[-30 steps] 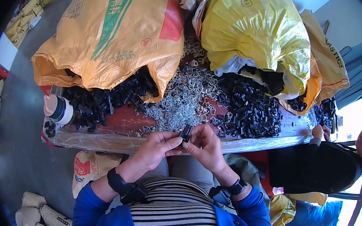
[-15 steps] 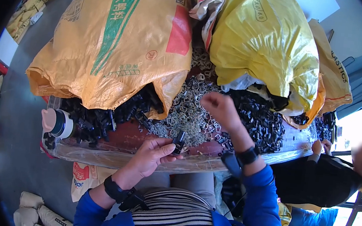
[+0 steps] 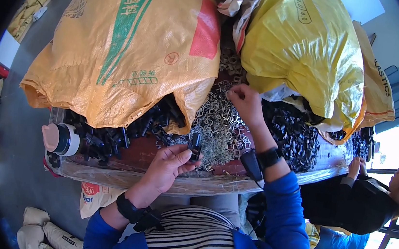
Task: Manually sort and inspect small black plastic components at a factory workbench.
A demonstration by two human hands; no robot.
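My left hand grips a small black plastic part, holding it upright between thumb and fingers over the table's near edge. Above the pile of small metal rings, my right hand is closed in a pinch. What looks like a small metal ring shows at its fingertips, hard to tell from the pile behind. Black plastic parts spill from the orange woven sack on the left. To the right of the rings lies a heap of small black pieces.
A yellow sack stands at the back right. On the table's left end is a white cup with a pink lid. Clear plastic film covers the front edge. A person in black sits at the right end.
My right hand has moved away from me and its fingers are now pinched together. My left hand still holds the black plastic part, now turned more upright. The view has shifted slightly.
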